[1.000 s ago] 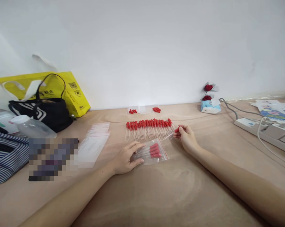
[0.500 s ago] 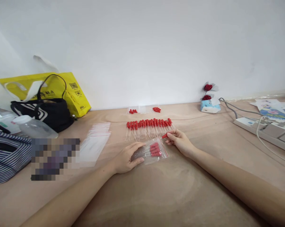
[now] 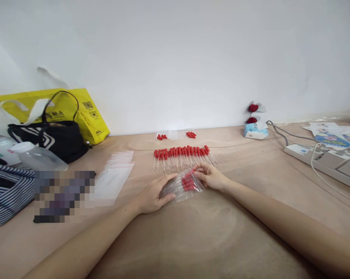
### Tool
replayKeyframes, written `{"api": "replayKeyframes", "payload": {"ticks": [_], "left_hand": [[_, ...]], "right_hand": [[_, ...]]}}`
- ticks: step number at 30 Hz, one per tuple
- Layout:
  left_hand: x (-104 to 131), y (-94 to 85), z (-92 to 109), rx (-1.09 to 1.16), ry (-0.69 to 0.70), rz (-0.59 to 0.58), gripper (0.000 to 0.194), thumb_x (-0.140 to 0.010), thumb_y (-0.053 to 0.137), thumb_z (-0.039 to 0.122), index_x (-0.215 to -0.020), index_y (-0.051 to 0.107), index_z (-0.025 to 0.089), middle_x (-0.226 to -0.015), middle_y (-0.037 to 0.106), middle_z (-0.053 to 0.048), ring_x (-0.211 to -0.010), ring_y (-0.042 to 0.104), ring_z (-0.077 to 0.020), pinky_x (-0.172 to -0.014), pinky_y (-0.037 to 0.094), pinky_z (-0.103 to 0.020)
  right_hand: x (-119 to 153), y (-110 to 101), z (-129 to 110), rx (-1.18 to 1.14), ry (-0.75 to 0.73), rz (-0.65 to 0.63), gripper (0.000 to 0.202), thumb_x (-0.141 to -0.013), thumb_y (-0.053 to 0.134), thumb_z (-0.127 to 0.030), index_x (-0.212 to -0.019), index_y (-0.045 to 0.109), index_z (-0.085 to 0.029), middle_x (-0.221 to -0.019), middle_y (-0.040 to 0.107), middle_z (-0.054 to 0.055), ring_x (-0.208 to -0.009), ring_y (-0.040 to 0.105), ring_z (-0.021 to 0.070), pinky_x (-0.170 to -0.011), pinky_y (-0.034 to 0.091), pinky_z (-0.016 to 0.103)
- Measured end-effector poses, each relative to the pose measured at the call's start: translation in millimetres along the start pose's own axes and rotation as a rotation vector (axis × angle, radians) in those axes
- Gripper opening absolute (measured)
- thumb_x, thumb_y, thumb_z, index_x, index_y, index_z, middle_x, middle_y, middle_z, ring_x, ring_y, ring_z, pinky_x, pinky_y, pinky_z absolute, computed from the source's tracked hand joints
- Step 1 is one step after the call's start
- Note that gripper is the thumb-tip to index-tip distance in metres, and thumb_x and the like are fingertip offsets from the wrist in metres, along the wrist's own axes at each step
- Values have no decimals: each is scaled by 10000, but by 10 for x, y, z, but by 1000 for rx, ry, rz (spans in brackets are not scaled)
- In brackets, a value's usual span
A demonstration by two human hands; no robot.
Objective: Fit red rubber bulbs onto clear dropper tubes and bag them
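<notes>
A clear zip bag [image 3: 179, 195] lies on the wooden table, with several red-headed clear sticks [image 3: 188, 182] inside. My left hand [image 3: 157, 193] grips its left end between thumb and fingers. At the bag's right, open end, my right hand [image 3: 208, 176] has its fingers pinched at the edge; what they hold is mostly hidden. Behind the bag, a row of red-headed sticks [image 3: 180, 152] lies side by side, heads toward the wall. Flat clear bags [image 3: 113, 178] are stacked to the left of my left hand.
Two bags with small red pieces [image 3: 191, 135] lie near the wall. At left are a yellow bag [image 3: 96, 120], a black bag [image 3: 66, 139], a plastic bottle [image 3: 43, 157] and a striped bag [image 3: 9, 197]. A tissue pack [image 3: 255, 131] and power strip [image 3: 323, 161] are at right.
My right hand has moved left, bringing the red-headed stick to the bag's mouth; the stick is now mostly out of sight. My left hand stays on the bag. The view has shifted slightly.
</notes>
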State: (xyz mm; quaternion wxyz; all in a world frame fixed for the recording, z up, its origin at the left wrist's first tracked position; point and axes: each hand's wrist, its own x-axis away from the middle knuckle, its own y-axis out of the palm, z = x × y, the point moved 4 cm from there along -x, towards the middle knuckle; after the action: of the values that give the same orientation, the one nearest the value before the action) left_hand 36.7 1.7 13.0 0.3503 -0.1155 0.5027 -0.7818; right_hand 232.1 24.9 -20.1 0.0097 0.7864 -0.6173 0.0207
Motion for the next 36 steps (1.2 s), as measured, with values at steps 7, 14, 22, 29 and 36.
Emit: {"api": "replayKeyframes", "payload": {"ticks": [7, 14, 22, 29, 36], "left_hand": [[3, -1, -4, 8, 13, 21, 478, -816, 480, 317, -1255, 329, 206, -1262, 450, -86, -1135, 436, -218, -954, 362, -388], [-4, -3, 7, 3, 13, 6, 485, -813, 486, 310, -1254, 317, 200, -1260, 448, -87, -1131, 436, -211, -953, 360, -380], [-13, -19, 46, 40, 29, -1, 456, -810, 488, 316, -1232, 362, 200, -1241, 469, -85, -1105, 457, -215, -934, 376, -379], [-14, -12, 34, 10, 38, -1, 447, -814, 486, 326, -1226, 361, 206, -1233, 472, -79, -1104, 458, -208, -933, 378, -366], [-10, -20, 63, 5, 54, 8, 433, -813, 494, 304, -1214, 366, 204, -1203, 492, -73, -1075, 478, -195, -909, 392, -336]], "right_hand": [[-96, 19, 65, 89, -69, 39, 133, -679, 596, -281, -742, 546, -175, -633, 605, -20, -538, 541, 89, -485, 422, 190], [-127, -1, 102, 181, -53, 25, 111, -685, 584, -274, -667, 619, -170, -587, 620, -10, -511, 537, 103, -466, 418, 201], [-51, 1, -13, 78, 47, 10, 185, -692, 555, -319, -781, 575, -159, -399, 444, -90, -292, 343, 42, -310, 238, 158], [2, -108, -5, 312, -51, 126, 303, -622, 624, -440, -546, 537, -160, -479, 510, -37, -427, 417, 62, -399, 296, 181], [83, 9, -40, 205, 72, 47, 293, -555, 691, -388, -520, 506, -164, -439, 469, -58, -407, 377, 48, -400, 273, 179]]}}
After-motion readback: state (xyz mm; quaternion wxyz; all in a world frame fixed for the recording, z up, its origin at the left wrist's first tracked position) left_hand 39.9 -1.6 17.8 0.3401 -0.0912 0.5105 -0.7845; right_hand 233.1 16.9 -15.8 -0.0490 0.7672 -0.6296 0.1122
